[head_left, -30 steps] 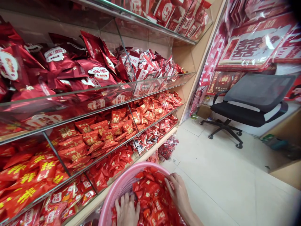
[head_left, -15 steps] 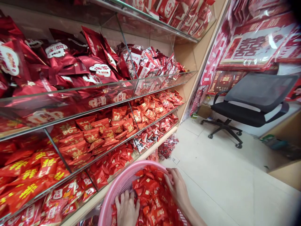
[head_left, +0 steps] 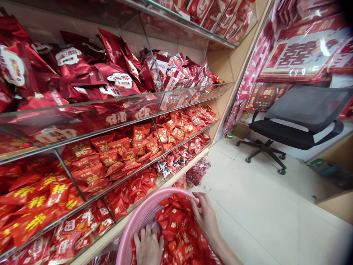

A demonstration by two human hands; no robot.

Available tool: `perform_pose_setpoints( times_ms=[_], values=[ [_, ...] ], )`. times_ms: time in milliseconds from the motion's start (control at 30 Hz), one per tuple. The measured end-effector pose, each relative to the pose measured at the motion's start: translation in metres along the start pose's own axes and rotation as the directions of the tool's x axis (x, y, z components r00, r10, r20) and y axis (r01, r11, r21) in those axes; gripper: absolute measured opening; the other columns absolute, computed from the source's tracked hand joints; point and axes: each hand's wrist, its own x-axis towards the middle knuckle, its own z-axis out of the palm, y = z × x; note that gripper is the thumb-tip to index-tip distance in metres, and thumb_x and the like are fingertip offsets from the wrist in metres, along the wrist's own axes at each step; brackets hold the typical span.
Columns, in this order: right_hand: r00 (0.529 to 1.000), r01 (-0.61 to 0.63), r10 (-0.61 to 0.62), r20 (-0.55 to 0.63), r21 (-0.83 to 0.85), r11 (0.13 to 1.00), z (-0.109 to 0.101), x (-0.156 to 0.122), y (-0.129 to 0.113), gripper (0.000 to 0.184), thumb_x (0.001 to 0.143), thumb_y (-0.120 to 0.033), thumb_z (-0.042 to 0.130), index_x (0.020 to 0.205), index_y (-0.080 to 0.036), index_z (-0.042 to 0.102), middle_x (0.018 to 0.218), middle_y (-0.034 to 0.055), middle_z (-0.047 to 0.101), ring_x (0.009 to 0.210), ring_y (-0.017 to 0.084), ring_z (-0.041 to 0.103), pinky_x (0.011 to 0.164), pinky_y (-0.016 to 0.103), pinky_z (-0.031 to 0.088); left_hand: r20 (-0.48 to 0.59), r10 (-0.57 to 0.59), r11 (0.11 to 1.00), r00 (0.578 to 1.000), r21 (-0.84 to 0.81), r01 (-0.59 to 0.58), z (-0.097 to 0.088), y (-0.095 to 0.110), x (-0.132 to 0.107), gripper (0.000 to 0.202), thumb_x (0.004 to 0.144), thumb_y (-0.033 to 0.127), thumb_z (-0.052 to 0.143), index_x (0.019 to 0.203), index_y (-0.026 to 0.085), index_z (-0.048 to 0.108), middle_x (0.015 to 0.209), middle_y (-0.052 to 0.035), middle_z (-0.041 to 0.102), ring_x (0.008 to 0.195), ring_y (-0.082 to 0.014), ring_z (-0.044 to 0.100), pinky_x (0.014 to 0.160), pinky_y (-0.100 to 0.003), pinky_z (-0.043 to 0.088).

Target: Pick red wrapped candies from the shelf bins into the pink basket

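Observation:
A pink plastic basket (head_left: 127,235) stands at the bottom middle, filled with small red candy packets (head_left: 179,224) that carry gold print. Inside its left part, my left hand (head_left: 149,244) rests palm down against the packets and the inner wall, fingers somewhat apart and bent downward, with nothing visibly held. At the basket's right side, my right hand (head_left: 206,217) is closed over the rim, its thumb and fingers bent around the edge. My right forearm covers part of that side.
Glass-divided shelves (head_left: 165,92) on the left hold many red packets, large ones (head_left: 104,79) above and small ones (head_left: 121,151) below. A black office chair (head_left: 286,129) stands on the pale tiled floor (head_left: 259,213). Bagged goods (head_left: 198,171) sit beneath the shelf's end.
The view has shifted very slightly, so the shelves and chair appear a little further right. Both hands stay almost where they were at the basket.

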Motion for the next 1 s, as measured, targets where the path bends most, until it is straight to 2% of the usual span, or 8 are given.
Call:
perform_pose_setpoints(
  times_ms=[233,400,467,533,633,767,900,1000],
  values=[
    [0.997,0.061,-0.064,0.036,0.076,0.995,0.012,0.009,-0.027,0.025,0.091,-0.026,0.038,0.112,-0.02,0.05,0.108,0.0097,0.051,0.101,0.019,0.05,0.088,0.036,0.044,0.079,-0.018,1.0,0.997,0.012,0.017,-0.01,-0.001,-0.005,0.052,0.084,0.04,0.024,0.114,0.018,0.06,0.12,-0.0124,0.056,0.111,-0.0287,0.045,0.098,-0.05,0.02],
    [0.997,0.074,-0.073,-0.028,0.052,0.996,0.013,0.014,-0.036,0.025,0.089,-0.023,0.039,0.112,-0.02,0.05,0.108,0.0101,0.051,0.101,0.021,0.049,0.087,0.039,0.043,0.094,-0.015,1.0,0.995,0.028,0.012,-0.014,0.0,-0.008,0.053,0.084,0.04,0.022,0.114,0.018,0.06,0.118,-0.0125,0.057,0.11,-0.0284,0.046,0.093,-0.049,0.025],
    [0.993,0.116,-0.116,-0.01,0.07,0.991,0.016,0.021,-0.044,0.024,0.089,-0.021,0.038,0.11,-0.02,0.05,0.105,0.0094,0.053,0.099,0.021,0.05,0.085,0.037,0.044,0.101,-0.012,0.999,0.995,0.037,0.009,-0.015,0.0,-0.009,0.053,0.084,0.04,0.021,0.114,0.018,0.06,0.119,-0.0127,0.057,0.11,-0.0287,0.046,0.091,-0.049,0.027],
    [0.978,0.192,-0.198,0.063,0.087,0.978,0.025,0.033,-0.054,0.023,0.088,-0.018,0.038,0.107,-0.02,0.052,0.1,0.0079,0.055,0.094,0.019,0.051,0.083,0.034,0.044,0.094,-0.015,0.999,0.995,0.048,0.01,-0.014,0.001,-0.008,0.053,0.084,0.039,0.021,0.115,0.018,0.059,0.12,-0.0129,0.056,0.11,-0.0289,0.046,0.092,-0.05,0.026],
    [0.915,0.317,-0.328,0.234,0.084,0.945,0.052,0.059,-0.071,0.023,0.085,-0.014,0.041,0.103,-0.021,0.054,0.094,0.0056,0.056,0.089,0.018,0.051,0.081,0.032,0.043,0.092,-0.02,0.999,0.996,0.042,0.016,-0.013,0.002,-0.008,0.053,0.084,0.039,0.021,0.116,0.018,0.058,0.121,-0.0132,0.056,0.11,-0.0289,0.047,0.094,-0.053,0.023],
    [0.818,0.383,-0.349,0.457,0.02,0.924,0.093,0.094,-0.089,0.031,0.079,-0.016,0.052,0.11,-0.02,0.052,0.104,0.007,0.053,0.096,0.02,0.05,0.084,0.033,0.043,0.101,-0.034,0.999,0.994,0.026,0.032,-0.012,0.001,-0.006,0.053,0.083,0.039,0.022,0.116,0.018,0.058,0.122,-0.0135,0.056,0.112,-0.0289,0.046,0.095,-0.053,0.023],
    [0.838,0.283,-0.248,0.485,0.0,0.959,0.117,0.105,-0.103,0.031,0.08,-0.022,0.053,0.111,-0.017,0.052,0.11,0.0097,0.051,0.102,0.021,0.05,0.087,0.034,0.042,0.124,-0.045,0.999,0.991,0.016,0.043,-0.011,0.001,-0.005,0.052,0.083,0.038,0.023,0.117,0.018,0.057,0.124,-0.0136,0.054,0.114,-0.029,0.045,0.096,-0.054,0.021],
    [0.834,0.221,-0.244,0.495,0.106,0.969,0.122,0.095,-0.118,0.023,0.083,-0.028,0.05,0.104,-0.02,0.055,0.105,0.0067,0.056,0.101,0.02,0.052,0.087,0.032,0.042,0.115,-0.042,0.999,0.992,0.003,0.042,-0.011,0.001,-0.004,0.052,0.083,0.037,0.023,0.118,0.017,0.056,0.123,-0.0136,0.055,0.113,-0.0288,0.045,0.097,-0.053,0.02]
  ],
)
